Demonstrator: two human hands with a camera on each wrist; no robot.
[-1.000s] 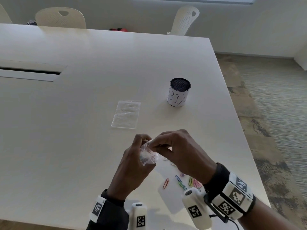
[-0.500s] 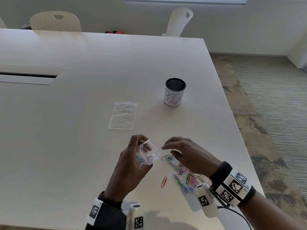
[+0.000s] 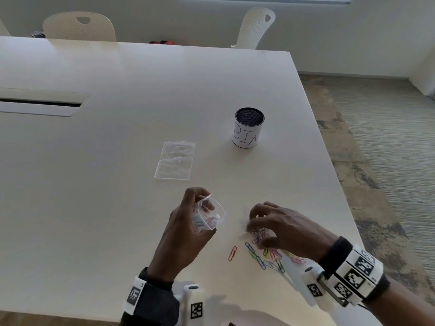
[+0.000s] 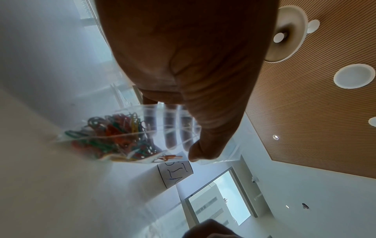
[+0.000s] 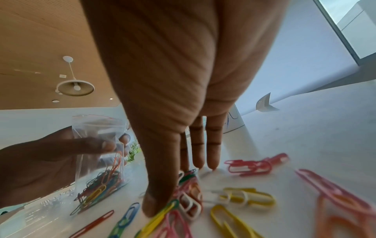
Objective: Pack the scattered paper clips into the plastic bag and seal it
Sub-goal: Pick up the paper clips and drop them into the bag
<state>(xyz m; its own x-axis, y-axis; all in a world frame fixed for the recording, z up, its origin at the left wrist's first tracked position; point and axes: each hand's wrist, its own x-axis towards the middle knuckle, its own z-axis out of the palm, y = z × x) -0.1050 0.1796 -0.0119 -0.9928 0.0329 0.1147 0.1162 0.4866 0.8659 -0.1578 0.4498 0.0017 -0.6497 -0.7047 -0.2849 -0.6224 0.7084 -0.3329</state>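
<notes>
My left hand (image 3: 188,222) grips a small clear plastic bag (image 3: 211,214) just above the table, its mouth open toward the right. Several coloured clips lie in the bag's bottom (image 4: 114,136). Loose coloured paper clips (image 3: 270,257) are scattered on the white table near its front right corner, and a single red clip (image 3: 232,253) lies to their left. My right hand (image 3: 257,231) is down on the pile. Its thumb and fingertips (image 5: 211,162) pinch a small bunch of clips (image 5: 189,188) against the table.
A second, flat clear bag (image 3: 175,160) lies farther back on the table. A mesh cup labelled BIN (image 3: 248,128) stands beyond the clips. The table's right edge (image 3: 341,184) runs close to my right hand. A cable slot (image 3: 40,103) is at the far left.
My right hand left the bag's mouth and dropped right and down onto the clip pile. My left hand kept hold of the bag, whose mouth now stands open.
</notes>
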